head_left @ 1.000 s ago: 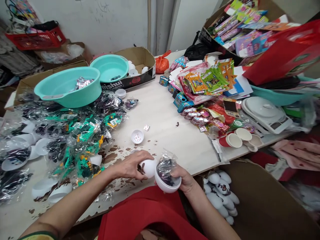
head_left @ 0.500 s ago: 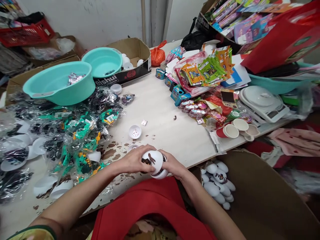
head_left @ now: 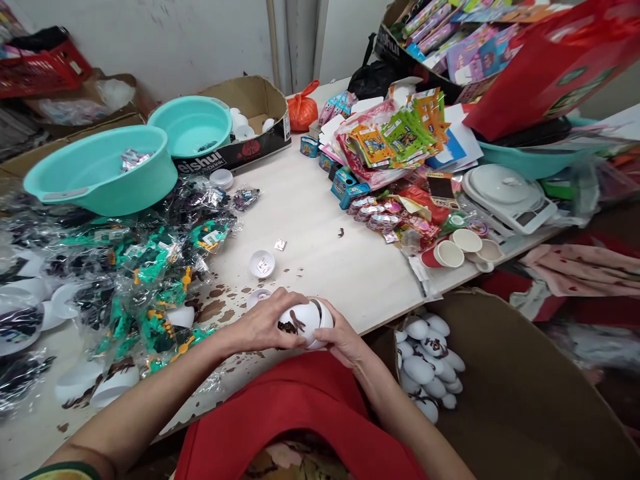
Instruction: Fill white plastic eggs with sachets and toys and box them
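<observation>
Table (head_left: 320,267) passable centrally; bags (head_left: 155,263) likely block left.

One egg (head_left: 305,321), two hands (head_left: 270,325), three teal basins (head_left: 137,188) (one partly hidden), four visible blue boxes (head_left: 343,182), one scale (head_left: 503,190); piled eggs (head_left: 419,369) overlap too much to count.

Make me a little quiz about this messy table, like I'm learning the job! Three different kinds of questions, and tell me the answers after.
1. True or false: the left hand and right hand hold one white egg-shaped plastic shell together.

2. What lies in the small round white plastic bowl?
A. A green plastic toy
B. A small square packet
C. A red paper cup

3. Fill in the blank: the white plastic scale with a round top is towards the person's ___ side of the pale table.

Key: 1 true; 2 B; 3 right.
</observation>
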